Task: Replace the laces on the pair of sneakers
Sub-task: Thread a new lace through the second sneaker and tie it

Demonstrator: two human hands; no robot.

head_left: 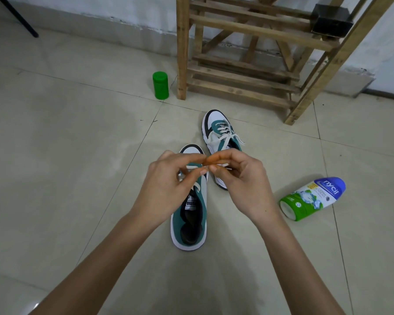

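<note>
Near sneaker [190, 223] stands on the tiled floor [77, 155], heel toward you, toe pointing away.

Your hands meet just above its front eyelets. Left hand [168, 180] pinches the cream lace [197, 186] between thumb and forefinger. Right hand [241, 176] pinches the same lace just beside it, with the fingertips of both hands nearly touching. The lace runs down from your fingers into the near sneaker; your hands cover most of it.

Second sneaker [216, 128] sits just beyond the near sneaker, to its right, laced and tied in a bow [224, 138].

Powder bottle [312, 198] lies on its side, well to the right of the near sneaker.

Green jar [160, 85] stands upright far beyond the near sneaker, to its left. Just beside the jar is a leg of a wooden rack [237, 64].
</note>
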